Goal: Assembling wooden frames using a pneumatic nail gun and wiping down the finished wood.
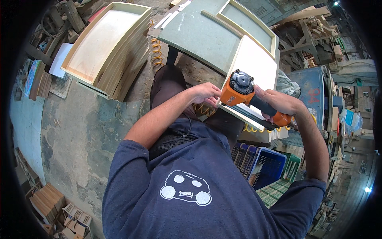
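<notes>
My right hand (pixel 281 102) is wrapped round the black grip of an orange and black air nailer (pixel 238 93). The nailer lies over the near edge of a shallow wooden frame with a white panel (pixel 254 61). This frame rests partly on the grey-green worktable (pixel 191 30), its near end jutting toward my lap. At the frame's near left corner, my left hand (pixel 206 94) has its fingers curled against the wood, close to the nailer's head. The nailer's tip is hidden from view.
To the left rises a stack of shallow wooden trays (pixel 107 44). Another open frame (pixel 248 22) lies at the table's far side, beside a loose wood strip (pixel 222 23). A yellow coiled air hose (pixel 157 53) hangs by the table. Blue plastic crates (pixel 268 167) stand lower right.
</notes>
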The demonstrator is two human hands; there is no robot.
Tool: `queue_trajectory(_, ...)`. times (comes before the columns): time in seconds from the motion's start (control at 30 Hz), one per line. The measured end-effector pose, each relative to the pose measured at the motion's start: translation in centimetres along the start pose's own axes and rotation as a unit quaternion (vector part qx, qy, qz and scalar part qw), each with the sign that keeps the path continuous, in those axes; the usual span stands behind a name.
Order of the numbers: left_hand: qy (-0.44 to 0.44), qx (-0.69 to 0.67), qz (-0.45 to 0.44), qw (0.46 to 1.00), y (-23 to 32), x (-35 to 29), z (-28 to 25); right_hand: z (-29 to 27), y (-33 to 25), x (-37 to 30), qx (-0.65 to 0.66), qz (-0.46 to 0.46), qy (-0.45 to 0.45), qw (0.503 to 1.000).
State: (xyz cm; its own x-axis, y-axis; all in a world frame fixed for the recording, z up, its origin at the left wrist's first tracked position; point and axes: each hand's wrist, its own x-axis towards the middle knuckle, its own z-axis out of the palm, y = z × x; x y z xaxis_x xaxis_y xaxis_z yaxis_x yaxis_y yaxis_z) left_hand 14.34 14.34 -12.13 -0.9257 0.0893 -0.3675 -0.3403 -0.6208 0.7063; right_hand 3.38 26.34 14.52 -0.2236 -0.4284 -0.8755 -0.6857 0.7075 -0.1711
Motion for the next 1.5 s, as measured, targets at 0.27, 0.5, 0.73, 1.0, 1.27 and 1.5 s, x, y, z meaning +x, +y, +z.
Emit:
queue_trajectory(0.27, 0.005, -0.003, 0.002, 1.000, -0.1, 0.0, 0.1, 0.1, -0.2, -0.3, 0.006, -0.001, 0.011, 1.000)
queue_trajectory(0.5, 0.009, -0.006, 0.000, 1.000, 0.2, -0.2, 0.5, 0.1, 0.2, -0.1, 0.007, 0.011, 0.011, 1.000)
queue_trajectory(0.73, 0.001, -0.001, 0.006, 1.000, -0.2, 0.1, 0.0, 0.1, -0.2, 0.1, -0.002, 0.004, 0.016, 1.000)
queue_trajectory(1.0, 0.008, -0.024, 0.004, 1.000, -0.4, 0.2, 0.1, 0.3, -0.8, 0.0, -0.017, 0.002, 0.024, 1.000)
queue_trajectory(1.27, -0.004, -0.006, -0.004, 1.000, -0.2, 0.3, -0.1, 0.2, 0.6, -0.7, 0.020, 0.004, 0.041, 0.999)
queue_trajectory(1.5, 0.008, 0.041, -0.026, 0.999, 1.3, -1.5, 1.5, -0.3, 5.5, -3.4, 0.102, -0.037, 0.025, 0.994)
